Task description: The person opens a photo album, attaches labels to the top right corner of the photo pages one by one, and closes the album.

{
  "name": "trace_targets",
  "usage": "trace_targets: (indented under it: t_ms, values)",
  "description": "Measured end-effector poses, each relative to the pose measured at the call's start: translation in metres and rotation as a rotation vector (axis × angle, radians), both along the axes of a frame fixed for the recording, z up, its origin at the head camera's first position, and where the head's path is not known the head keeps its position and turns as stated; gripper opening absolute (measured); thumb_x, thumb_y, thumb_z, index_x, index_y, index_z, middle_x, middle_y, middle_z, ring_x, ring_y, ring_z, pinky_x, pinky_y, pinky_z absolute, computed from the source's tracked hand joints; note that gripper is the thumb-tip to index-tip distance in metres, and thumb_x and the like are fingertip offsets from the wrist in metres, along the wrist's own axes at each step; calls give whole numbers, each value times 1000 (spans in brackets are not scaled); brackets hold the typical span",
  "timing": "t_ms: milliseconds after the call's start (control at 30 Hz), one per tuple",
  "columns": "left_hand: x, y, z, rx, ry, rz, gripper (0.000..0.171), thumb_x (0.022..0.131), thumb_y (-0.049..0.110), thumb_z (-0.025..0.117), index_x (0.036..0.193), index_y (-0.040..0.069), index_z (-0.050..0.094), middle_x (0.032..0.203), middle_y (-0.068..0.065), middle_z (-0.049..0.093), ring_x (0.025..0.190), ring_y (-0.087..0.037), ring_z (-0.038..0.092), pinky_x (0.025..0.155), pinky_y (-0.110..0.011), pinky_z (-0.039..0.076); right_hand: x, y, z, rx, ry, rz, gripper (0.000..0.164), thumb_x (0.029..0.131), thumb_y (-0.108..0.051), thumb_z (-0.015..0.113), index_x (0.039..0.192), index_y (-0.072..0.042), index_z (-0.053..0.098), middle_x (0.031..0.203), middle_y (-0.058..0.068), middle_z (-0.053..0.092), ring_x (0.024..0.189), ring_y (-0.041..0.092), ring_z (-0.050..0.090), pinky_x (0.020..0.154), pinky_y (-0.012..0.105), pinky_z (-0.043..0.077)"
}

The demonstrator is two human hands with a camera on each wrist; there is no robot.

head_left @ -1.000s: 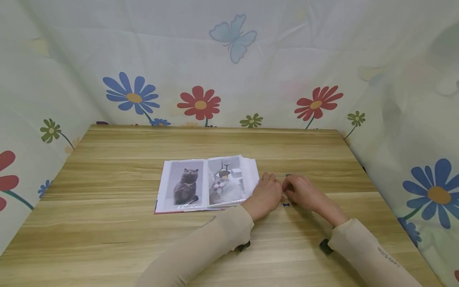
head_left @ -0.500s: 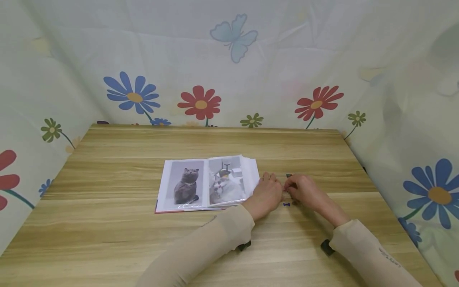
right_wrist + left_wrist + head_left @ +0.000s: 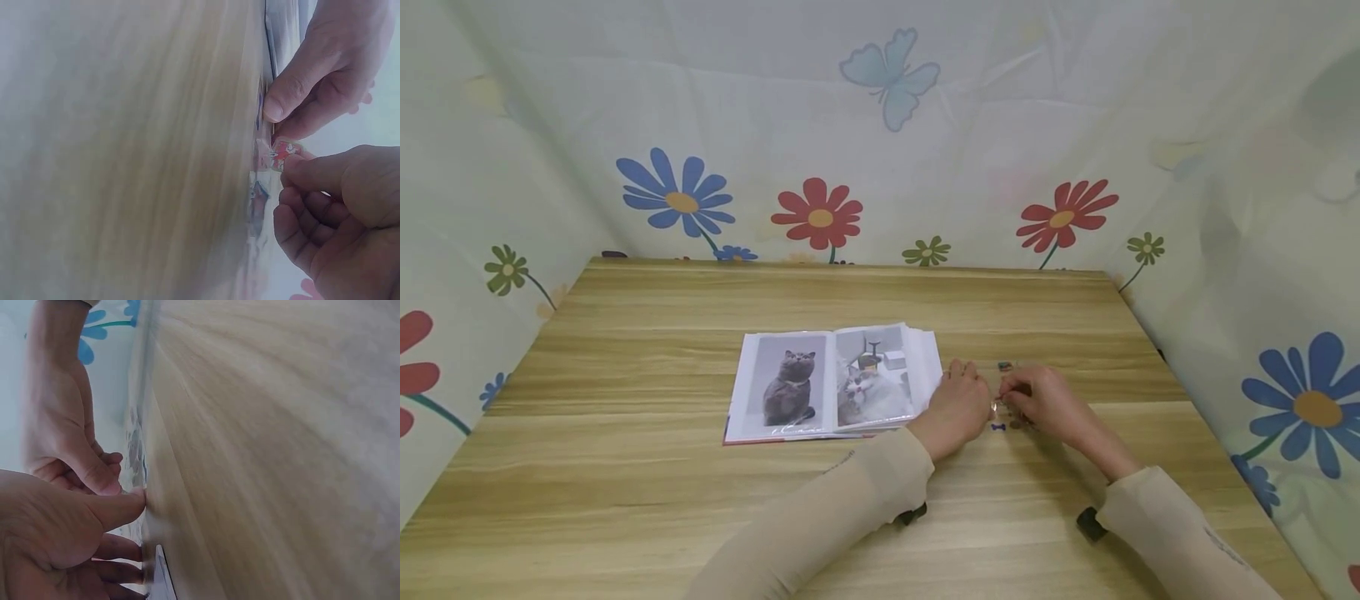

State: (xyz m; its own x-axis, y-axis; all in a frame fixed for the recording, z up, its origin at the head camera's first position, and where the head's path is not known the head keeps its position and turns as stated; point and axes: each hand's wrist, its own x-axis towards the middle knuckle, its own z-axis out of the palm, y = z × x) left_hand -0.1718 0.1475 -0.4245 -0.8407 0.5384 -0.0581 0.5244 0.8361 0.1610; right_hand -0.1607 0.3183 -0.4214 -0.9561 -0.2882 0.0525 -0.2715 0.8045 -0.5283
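Observation:
My right hand (image 3: pixel 1045 404) pinches a small red sticker (image 3: pixel 284 152) between thumb and finger, just above a clear sticker sheet (image 3: pixel 257 203). In the right wrist view the sticker looks partly lifted, its lower edge at the sheet. A blue bone-shaped sticker (image 3: pixel 997 427) and a small colourful one (image 3: pixel 1005 367) show on the sheet in the head view. My left hand (image 3: pixel 958 404) presses the sheet's left side onto the table, thumb and fingers extended; it covers part of the sheet. Beside it lies an open photo album (image 3: pixel 743 392) with cat photos.
The wooden table (image 3: pixel 625 500) runs back to a flowered cloth (image 3: pixel 970 125) hung behind and at the sides. The album's loose page edges (image 3: pixel 927 358) reach close to my left fingers. Dark wrist cameras (image 3: pixel 1091 524) sit under both sleeves.
My right hand has shifted slightly to the right, away from the left hand, uncovering more of the colourful sticker at the sheet's top. The left hand and album stay in place.

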Motion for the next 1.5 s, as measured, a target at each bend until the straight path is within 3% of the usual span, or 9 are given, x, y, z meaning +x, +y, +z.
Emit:
trace_targets:
  t_ms: [133, 400, 600, 900, 1200, 1500]
  values:
    - [0, 0, 3, -15, 6, -1, 36, 95, 39, 70, 115, 9, 74, 128, -7, 64, 124, -25, 54, 108, -35, 49, 2, 2, 1, 10, 47, -17, 14, 91, 5, 69, 87, -7, 75, 92, 8, 75, 83, 13, 63, 72, 25, 52]
    - [-3, 2, 3, -28, -34, 6, 39, 96, 40, 69, 120, 9, 72, 130, -7, 62, 124, -24, 53, 109, -35, 49, 3, 12, 1, -104, -30, -98, 9, 94, 0, 68, 96, -5, 75, 95, 12, 77, 76, 8, 62, 64, 19, 51]
    - [-5, 2, 1, -27, -43, 13, 41, 96, 42, 69, 120, 9, 71, 125, -6, 61, 118, -22, 54, 105, -34, 50, 1, 15, -2, -115, -49, -93, 6, 95, -6, 70, 95, -3, 74, 96, 11, 77, 80, 8, 63, 69, 19, 52]
    - [-4, 0, 3, -18, -56, 10, 42, 97, 43, 67, 122, 9, 70, 129, -8, 59, 123, -23, 52, 111, -34, 48, 1, 14, -5, -95, -49, -100, 6, 95, -6, 70, 94, -2, 74, 100, 13, 77, 94, 19, 69, 76, 20, 54]
    - [-3, -3, -1, -7, 0, -19, 39, 98, 41, 67, 117, 8, 71, 130, -9, 57, 121, -23, 54, 106, -34, 50, 1, 17, -5, -106, -95, -110, 7, 96, -5, 68, 95, -6, 75, 100, 11, 77, 89, 13, 66, 73, 19, 52]
    - [-3, -5, -3, 26, -3, -37, 43, 97, 40, 68, 122, 5, 69, 130, -9, 57, 120, -23, 54, 106, -33, 50, 3, 20, -4, -147, -133, -116, 9, 98, -5, 65, 98, -5, 74, 99, 12, 76, 84, 14, 63, 67, 21, 51]
